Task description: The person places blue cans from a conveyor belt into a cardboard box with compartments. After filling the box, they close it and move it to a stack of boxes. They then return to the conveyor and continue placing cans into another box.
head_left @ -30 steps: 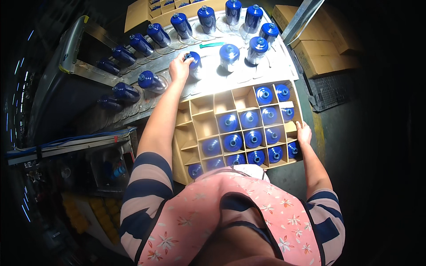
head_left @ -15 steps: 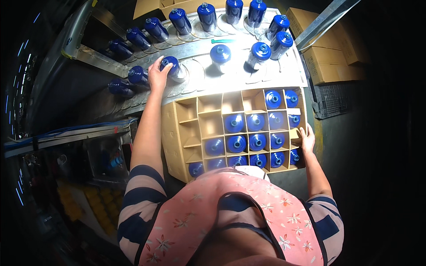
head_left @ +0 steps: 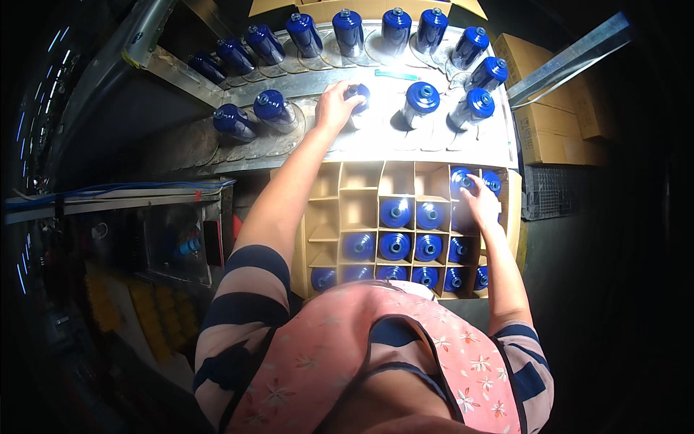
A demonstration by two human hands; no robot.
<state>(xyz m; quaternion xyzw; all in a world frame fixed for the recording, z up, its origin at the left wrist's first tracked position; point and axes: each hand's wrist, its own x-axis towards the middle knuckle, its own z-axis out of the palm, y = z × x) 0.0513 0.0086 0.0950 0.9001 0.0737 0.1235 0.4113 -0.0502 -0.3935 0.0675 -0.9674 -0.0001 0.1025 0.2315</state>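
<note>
On the metal work surface [head_left: 325,145], my left hand [head_left: 335,108] closes around the upper part of a blue bottle [head_left: 361,96] with a short neck. Another blue bottle [head_left: 421,100] stands to its right, and a blue bottle [head_left: 273,107] stands to its left. Below, a divided cardboard box [head_left: 325,172] has blue bottles upright in many of its cells. Over the box's right side is my right hand [head_left: 483,206]. Its thumb and forefinger are apart, beside the neck of a boxed bottle [head_left: 460,175]; whether they touch it is unclear.
Several blue bottles [head_left: 349,35] line the far side of the surface, with a thin green strip [head_left: 396,74] in front of them. A slanted metal bar [head_left: 571,58] rises at right, near stacked cartons [head_left: 560,134]. Blue cables [head_left: 116,204] run along the left.
My left hand has moved right along the bottle row. From the box's right edge, my right hand has come up over its cells. The whole view has shifted slightly.
</note>
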